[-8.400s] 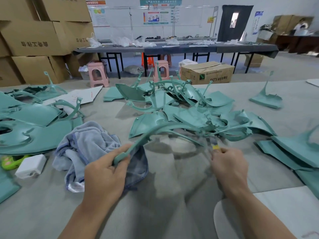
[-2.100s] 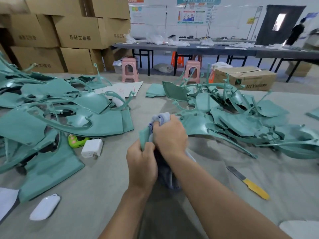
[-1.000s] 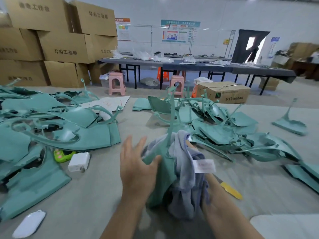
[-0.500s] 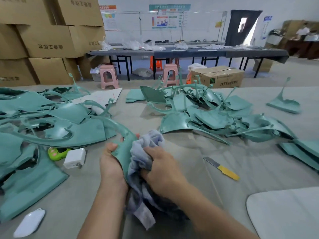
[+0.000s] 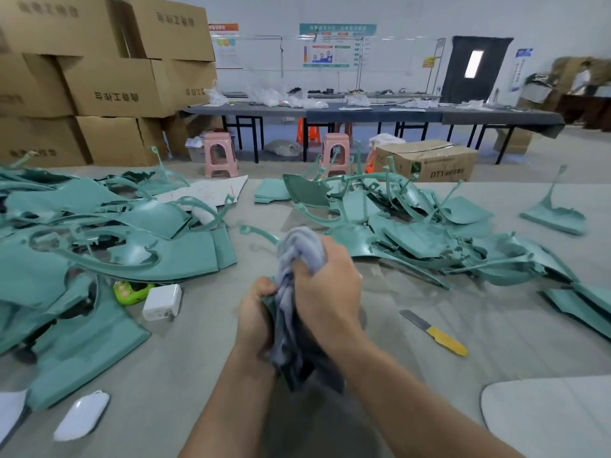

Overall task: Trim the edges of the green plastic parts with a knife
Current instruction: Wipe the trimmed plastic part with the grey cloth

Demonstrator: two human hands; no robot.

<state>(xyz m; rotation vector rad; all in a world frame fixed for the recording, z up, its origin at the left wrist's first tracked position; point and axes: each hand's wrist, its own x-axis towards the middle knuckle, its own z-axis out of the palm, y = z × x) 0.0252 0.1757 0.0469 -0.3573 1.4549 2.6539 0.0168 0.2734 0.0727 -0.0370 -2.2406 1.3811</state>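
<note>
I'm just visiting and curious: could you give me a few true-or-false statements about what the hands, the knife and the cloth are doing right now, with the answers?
1. The right hand grips a grey cloth. True.
2. The yellow-handled knife is held in the right hand. False: it lies on the table, apart from both hands.
3. The left hand holds a green plastic part against the cloth. True.
4. The white charger block sits on top of the knife. False: it lies far to the left, beside a small bright green object.
5. Pink stools stand beyond the table. True.
</note>
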